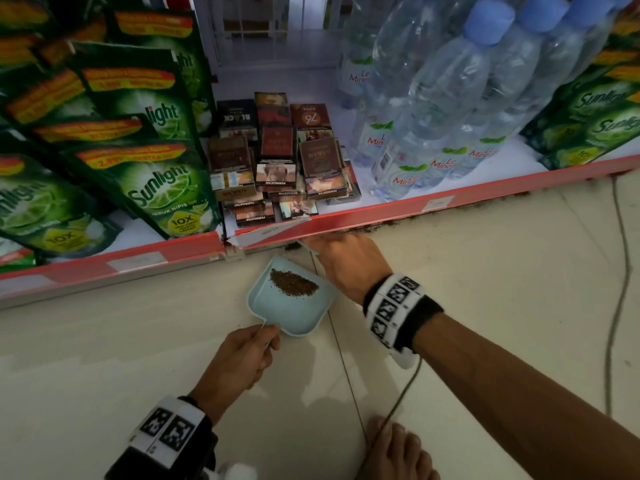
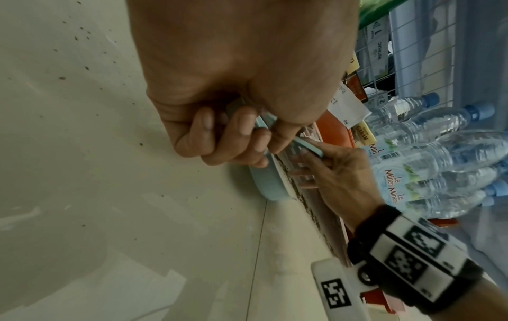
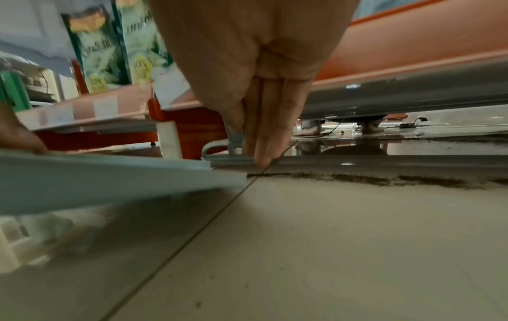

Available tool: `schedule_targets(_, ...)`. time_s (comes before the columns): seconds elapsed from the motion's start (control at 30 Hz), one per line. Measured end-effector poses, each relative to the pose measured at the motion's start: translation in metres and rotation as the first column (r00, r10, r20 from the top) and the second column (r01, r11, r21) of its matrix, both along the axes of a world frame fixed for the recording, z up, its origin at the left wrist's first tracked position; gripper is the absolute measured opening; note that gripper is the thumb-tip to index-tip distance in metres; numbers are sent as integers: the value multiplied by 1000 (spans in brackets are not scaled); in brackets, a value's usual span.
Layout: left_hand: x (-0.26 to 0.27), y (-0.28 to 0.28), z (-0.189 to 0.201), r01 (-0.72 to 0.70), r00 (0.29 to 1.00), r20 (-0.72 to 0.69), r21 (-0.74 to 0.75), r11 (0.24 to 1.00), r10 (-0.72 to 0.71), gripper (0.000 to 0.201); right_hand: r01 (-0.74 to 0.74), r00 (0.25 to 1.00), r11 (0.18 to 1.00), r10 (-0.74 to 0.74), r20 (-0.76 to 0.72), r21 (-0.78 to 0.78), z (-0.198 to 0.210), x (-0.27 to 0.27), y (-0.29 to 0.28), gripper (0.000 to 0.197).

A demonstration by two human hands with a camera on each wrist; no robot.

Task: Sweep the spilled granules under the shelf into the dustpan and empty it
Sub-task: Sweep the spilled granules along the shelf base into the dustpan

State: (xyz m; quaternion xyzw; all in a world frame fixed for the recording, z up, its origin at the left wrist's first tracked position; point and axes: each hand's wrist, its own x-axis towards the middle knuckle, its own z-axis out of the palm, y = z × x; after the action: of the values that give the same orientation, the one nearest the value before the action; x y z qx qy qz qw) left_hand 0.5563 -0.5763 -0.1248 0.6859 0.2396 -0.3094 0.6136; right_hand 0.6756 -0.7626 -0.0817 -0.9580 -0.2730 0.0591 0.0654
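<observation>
Left hand: the left hand [image 1: 239,358] has its fingers [image 2: 239,130] curled around the thin handle of the dustpan [image 1: 294,313], holding it on the floor.
Right hand: the right hand [image 1: 346,261] reaches to the shelf's lower edge, its fingers closed on the handle of a small pale-blue brush [image 3: 228,152]; the fingertips [image 3: 264,156] touch the floor just beside the brush head.
Dustpan: light blue, shallow, its open mouth turned toward the gap under the shelf, its front lip at the shelf's foot.
Granules in the pan: a brown heap [image 1: 294,284] lies in the half of the dustpan nearer the shelf.
Granules on the floor: a dark line of granules [image 3: 384,179] runs along the base of the shelf to the right of the pan, with scattered specks on the tile in front.
Shelf: its red front edge [image 1: 398,209] sits low over the floor; a paper price tag hangs torn near the middle.
On the shelf: green Sunlight pouches [image 1: 162,188] at the left, stacked cigarette packs [image 1: 277,161] in the middle, Le Minerale water bottles [image 1: 450,116] at the right.
Floor: pale glossy tiles [image 1: 485,271] with a thin cable [image 1: 620,271] trailing at the right.
Foot: a bare foot [image 1: 394,452] shows at the lower edge of the head view.
</observation>
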Motion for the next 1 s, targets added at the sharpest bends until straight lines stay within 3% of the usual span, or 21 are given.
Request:
schedule_targets(0.13, 0, 0, 2, 2, 1000, 4, 9, 1000, -2, 36, 4, 999, 999, -7, -48, -50, -6, -1, -9, 61)
schedule_targets(0.23, -3, 2, 4, 0, 1000, 12, 7, 1000, 0, 35, 89, 993, 993, -94, -67, -72, 0, -8, -40, 51)
schedule_targets(0.37, -4, 2, 7, -3, 1000, 17, 1, 1000, 3, 35, 131, 991, 990, -129, -43, 59, 12, -14, -58, 34)
schedule_targets(0.47, -4, -1, 7, 9, 1000, 11, -3, 1000, -9, 35, 63, 998, 993, -65, 8, 101, 9, -5, -33, 44)
schedule_targets(0.63, -8, -1, 5, 16, 1000, -6, 0, 1000, -16, 34, -21, 1000, 997, 23, 18, -74, -7, 6, 6, 57)
schedule_targets(0.73, -13, 2, 3, -1, 1000, -19, 10, 1000, 1, 35, -5, 1000, 996, 5, 3, -86, -2, 2, -12, 58)
schedule_targets(0.83, -17, 4, 2, -7, 1000, -16, 14, 1000, 7, 36, 47, 998, 980, -56, -39, -196, 7, -10, -53, 49)
schedule_targets(0.9, -20, 6, 1, -23, 1000, -19, 6, 1000, 23, 36, 82, 994, 984, -92, -53, -160, 15, -18, -72, 43)
schedule_targets(1.0, -20, 3, 2, -18, 1000, -17, -2, 1000, 18, 36, 114, 992, 993, -113, -53, 22, 18, -16, -72, 38)
